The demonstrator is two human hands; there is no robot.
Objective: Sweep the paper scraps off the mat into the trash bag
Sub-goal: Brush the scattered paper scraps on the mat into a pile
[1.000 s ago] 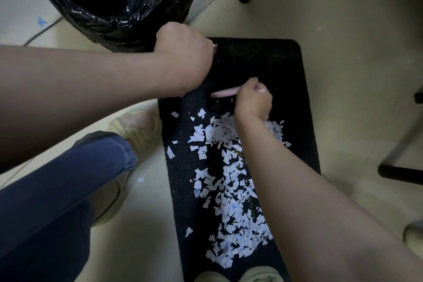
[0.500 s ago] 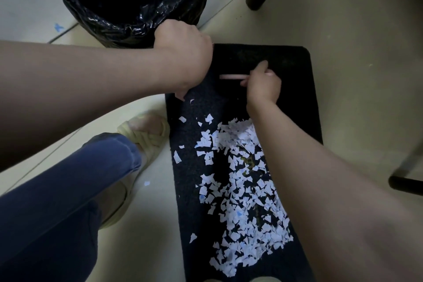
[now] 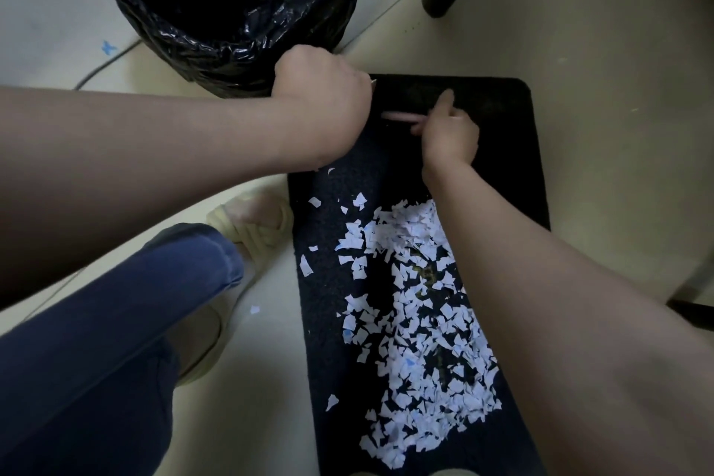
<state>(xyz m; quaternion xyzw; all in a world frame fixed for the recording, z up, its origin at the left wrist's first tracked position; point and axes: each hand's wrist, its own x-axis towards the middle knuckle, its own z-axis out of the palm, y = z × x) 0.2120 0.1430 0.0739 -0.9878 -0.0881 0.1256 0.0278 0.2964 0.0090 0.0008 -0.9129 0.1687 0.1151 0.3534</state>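
**Scraps lie on our side of the stick, the bag on the far side**

In the head view, our right hand (image 3: 448, 131) has its fingers curled round one end of a slim pink stick (image 3: 400, 116), with one digit lifted. The stick lies crosswise on the bare far part of the mat (image 3: 510, 174), its long axis running left to right. The paper scraps (image 3: 417, 301) are heaped nearer to us than that hand, strung along the mat's length and partly under our right forearm. The trash bag (image 3: 232, 12) stands open just beyond the mat's far left corner. Our left hand (image 3: 322, 100) is a fist at that corner, between bag and stick. Its fingers are tucked under, so we cannot tell what they grip, if anything. We judge the stick must come back behind the heap, then push away and leftward.
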